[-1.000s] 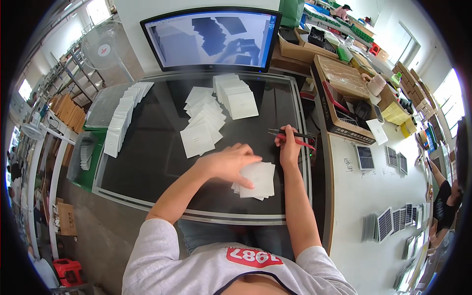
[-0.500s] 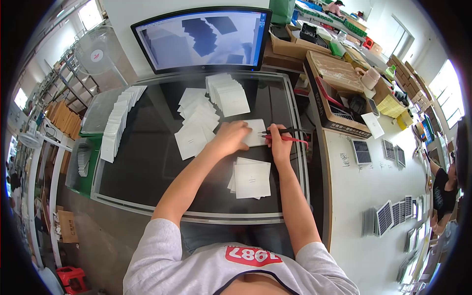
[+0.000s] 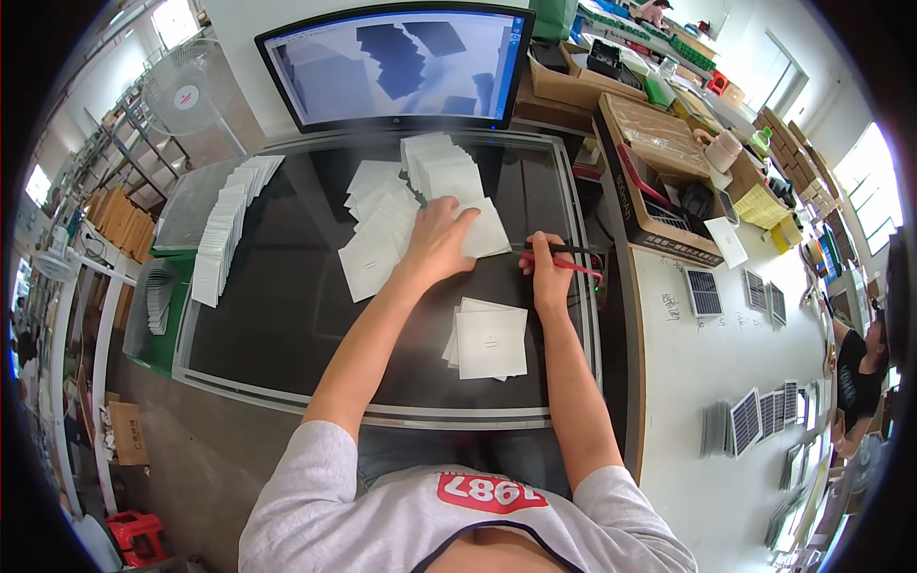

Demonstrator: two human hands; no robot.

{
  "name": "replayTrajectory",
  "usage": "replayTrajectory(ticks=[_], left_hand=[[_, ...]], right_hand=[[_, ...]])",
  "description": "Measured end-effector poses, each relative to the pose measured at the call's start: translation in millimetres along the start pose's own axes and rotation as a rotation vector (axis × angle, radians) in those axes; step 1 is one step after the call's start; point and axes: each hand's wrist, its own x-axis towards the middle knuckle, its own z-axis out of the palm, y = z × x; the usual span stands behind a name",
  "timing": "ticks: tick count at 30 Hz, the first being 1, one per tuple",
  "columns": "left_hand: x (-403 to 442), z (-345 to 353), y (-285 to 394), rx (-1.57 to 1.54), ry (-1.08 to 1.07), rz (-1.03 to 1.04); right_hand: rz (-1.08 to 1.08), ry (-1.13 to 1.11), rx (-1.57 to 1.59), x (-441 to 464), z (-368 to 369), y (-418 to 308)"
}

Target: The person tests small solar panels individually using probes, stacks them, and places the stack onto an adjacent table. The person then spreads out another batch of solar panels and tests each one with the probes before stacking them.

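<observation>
My left hand (image 3: 441, 241) grips a white square panel (image 3: 489, 230) by its left side, thumb and fingers around the edge. That panel is tilted and lies close to the front of a fanned white stack (image 3: 451, 173). My right hand (image 3: 549, 274) is closed around a pair of red and black test probes (image 3: 575, 263), tips pointing left and apart from the panel. Left of my left hand spreads another loose pile of white panels (image 3: 371, 256). Nearer to me sits a small white pile (image 3: 492, 342), the top panel showing two short marks at its middle.
A long row of white panels (image 3: 229, 229) leans along the table's left side, beside a green bin (image 3: 143, 353). A monitor (image 3: 396, 72) stands at the back. Rightward, a bench (image 3: 683, 382) carries small solar panels (image 3: 704, 292) and a cardboard box (image 3: 659, 162). Another person (image 3: 860, 368) is at the far right.
My left hand has moved the white panel away from me and slightly left, toward the fanned stack, turning it. The probes no longer reach the panel; my right hand stayed nearly in place.
</observation>
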Motion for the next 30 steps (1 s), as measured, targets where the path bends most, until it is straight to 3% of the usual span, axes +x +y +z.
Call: replayTrajectory(ticks=[6,22,25,28,30], left_hand=[[-16,-7,2,-0.226,-0.288,0.079],[-15,-6,2,-0.219,-0.32,0.082],[-15,-17,3,-0.153,-0.289,0.082],[-20,-48,9,-0.228,-0.387,0.04],[-34,-57,18,-0.28,-0.482,0.105]], right_hand=[[0.063,-0.182,-0.188,-10,3,-11],[-0.058,-0.224,-0.321,-13,11,-6],[0.069,-0.208,-0.121,-8,3,-9],[0.069,-0.015,0.168,-1,-8,-5],[0.08,-0.015,0.244,0,-9,-4]])
